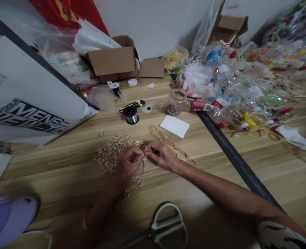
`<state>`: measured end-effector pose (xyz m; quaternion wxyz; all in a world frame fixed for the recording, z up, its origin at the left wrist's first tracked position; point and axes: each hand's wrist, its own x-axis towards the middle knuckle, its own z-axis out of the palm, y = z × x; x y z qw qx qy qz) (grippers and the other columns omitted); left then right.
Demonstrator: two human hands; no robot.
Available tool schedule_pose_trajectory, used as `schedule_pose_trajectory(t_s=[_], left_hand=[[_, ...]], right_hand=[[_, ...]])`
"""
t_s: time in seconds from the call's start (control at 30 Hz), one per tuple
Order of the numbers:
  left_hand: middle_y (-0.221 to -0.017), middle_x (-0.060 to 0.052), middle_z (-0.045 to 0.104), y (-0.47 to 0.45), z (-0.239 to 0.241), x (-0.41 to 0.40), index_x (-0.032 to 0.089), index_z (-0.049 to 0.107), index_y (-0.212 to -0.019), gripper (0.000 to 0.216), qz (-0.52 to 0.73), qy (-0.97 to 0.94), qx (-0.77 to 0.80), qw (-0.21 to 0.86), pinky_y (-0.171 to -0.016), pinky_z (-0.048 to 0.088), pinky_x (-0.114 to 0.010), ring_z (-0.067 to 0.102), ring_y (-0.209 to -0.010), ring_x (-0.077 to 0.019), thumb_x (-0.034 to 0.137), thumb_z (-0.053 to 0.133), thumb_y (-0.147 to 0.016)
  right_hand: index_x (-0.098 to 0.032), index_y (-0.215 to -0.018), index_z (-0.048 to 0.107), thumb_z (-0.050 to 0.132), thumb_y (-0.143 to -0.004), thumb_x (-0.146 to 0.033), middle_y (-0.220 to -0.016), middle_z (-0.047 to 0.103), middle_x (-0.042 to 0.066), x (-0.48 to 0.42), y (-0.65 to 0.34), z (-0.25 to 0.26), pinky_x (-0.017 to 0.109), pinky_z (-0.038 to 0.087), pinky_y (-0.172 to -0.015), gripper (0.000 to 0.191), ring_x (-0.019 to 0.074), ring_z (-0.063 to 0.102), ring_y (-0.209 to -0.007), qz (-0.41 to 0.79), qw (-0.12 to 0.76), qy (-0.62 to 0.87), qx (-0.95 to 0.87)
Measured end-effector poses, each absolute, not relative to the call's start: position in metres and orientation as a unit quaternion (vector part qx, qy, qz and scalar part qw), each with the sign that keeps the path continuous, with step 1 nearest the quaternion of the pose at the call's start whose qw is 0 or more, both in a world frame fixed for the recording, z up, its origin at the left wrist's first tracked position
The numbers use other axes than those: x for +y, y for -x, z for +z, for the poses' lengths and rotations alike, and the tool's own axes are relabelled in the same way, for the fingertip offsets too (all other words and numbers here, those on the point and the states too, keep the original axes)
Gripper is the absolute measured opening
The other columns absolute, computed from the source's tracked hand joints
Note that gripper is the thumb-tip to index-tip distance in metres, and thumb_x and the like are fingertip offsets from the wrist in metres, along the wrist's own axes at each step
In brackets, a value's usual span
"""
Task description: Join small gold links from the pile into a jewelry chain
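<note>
My left hand (127, 165) and my right hand (160, 155) meet in the middle of the wooden table (64, 173), both with fingers pinched together. Between them they hold a beaded silver strand (138, 178) that curves down toward me from the left hand. A heap of gold and silver beaded pieces (111, 150) lies just left of the hands. Gold chain pieces (168, 141) lie behind the right hand.
Scissors (165, 224) lie near the front edge. A wire spool (131, 114), a box cutter (132, 104), a white card (174, 126) and a bead jar (176, 102) sit behind. A cardboard box (114, 62), a printed white board (25, 103) and piled plastic bottles (246, 86) crowd the back.
</note>
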<state>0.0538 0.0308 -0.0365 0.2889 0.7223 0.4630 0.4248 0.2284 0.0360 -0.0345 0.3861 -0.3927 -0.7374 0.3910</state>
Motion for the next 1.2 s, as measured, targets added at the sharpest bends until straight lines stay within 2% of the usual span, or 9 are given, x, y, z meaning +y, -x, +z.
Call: schedule_pose_trajectory(t_s=[0.33,0.47,0.6,0.83,1.2], left_hand=[[-0.072,-0.001,0.063,-0.051,-0.042,0.032,0.017,0.059,-0.068,0.006,0.413,-0.714,0.466,0.318,-0.071,0.047,-0.028,0.06,-0.072,-0.0144,0.014,0.06,-0.073],[-0.073,-0.003,0.064,-0.05,-0.043,0.033,0.017,0.06,-0.07,0.003,0.406,-0.689,0.47,0.372,-0.071,0.047,-0.028,0.061,-0.072,-0.0152,0.018,0.062,-0.073],[-0.071,-0.003,0.065,-0.051,-0.038,0.034,0.016,0.062,-0.068,0.005,0.41,-0.655,0.466,0.432,-0.069,0.047,-0.027,0.061,-0.071,-0.0154,0.02,0.065,-0.07],[-0.067,-0.003,0.067,-0.051,-0.03,0.036,0.016,0.065,-0.063,0.007,0.396,-0.635,0.469,0.47,-0.064,0.047,-0.026,0.061,-0.065,-0.0149,0.021,0.067,-0.067],[-0.073,-0.004,0.067,-0.05,-0.037,0.033,0.016,0.063,-0.071,0.005,0.404,-0.658,0.462,0.437,-0.067,0.048,-0.027,0.063,-0.07,-0.0155,0.02,0.065,-0.07]], right_hand=[[-0.014,-0.08,0.058,0.052,-0.085,-0.019,-0.074,0.054,0.002,0.037,-0.23,-0.035,0.024,0.037,-0.064,0.009,0.0127,0.048,-0.069,0.384,0.383,0.363,-0.758],[-0.013,-0.079,0.058,0.053,-0.086,-0.026,-0.071,0.053,0.001,0.039,-0.23,-0.035,0.022,0.034,-0.058,0.016,0.0114,0.045,-0.064,0.462,0.368,0.372,-0.716],[-0.012,-0.079,0.056,0.054,-0.085,-0.039,-0.063,0.045,-0.003,0.041,-0.23,-0.032,0.02,0.029,-0.051,0.027,0.0082,0.037,-0.055,0.579,0.35,0.359,-0.643],[-0.012,-0.077,0.055,0.06,-0.079,-0.044,-0.066,0.047,-0.002,0.045,-0.233,-0.031,0.019,0.037,-0.052,0.033,0.007,0.041,-0.056,0.677,0.327,0.326,-0.574],[-0.013,-0.078,0.057,0.062,-0.078,-0.041,-0.067,0.049,-0.002,0.048,-0.237,-0.032,0.02,0.042,-0.056,0.029,0.0072,0.046,-0.059,0.711,0.306,0.295,-0.56]])
